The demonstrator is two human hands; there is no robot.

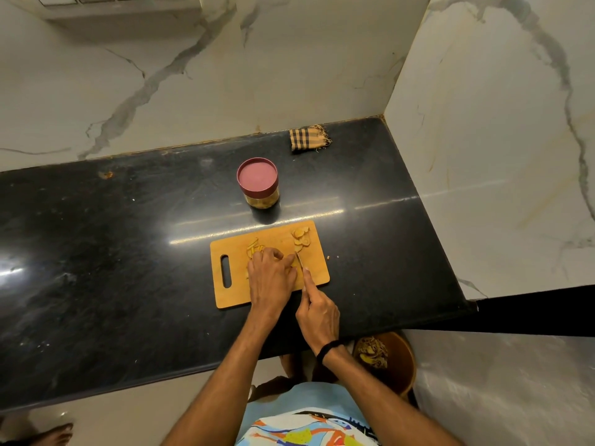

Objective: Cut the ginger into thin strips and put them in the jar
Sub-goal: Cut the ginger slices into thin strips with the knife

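Two hands: our left hand (272, 275) clamps ginger (302, 238), right hand (318, 313) grips knife (299, 260).
Knife: blade beside our left fingers (276, 254); slip cuts us.

The left hand (272, 275) hides the ginger piece beneath it, and the right hand (318, 313) conceals the knife (299, 260) handle.
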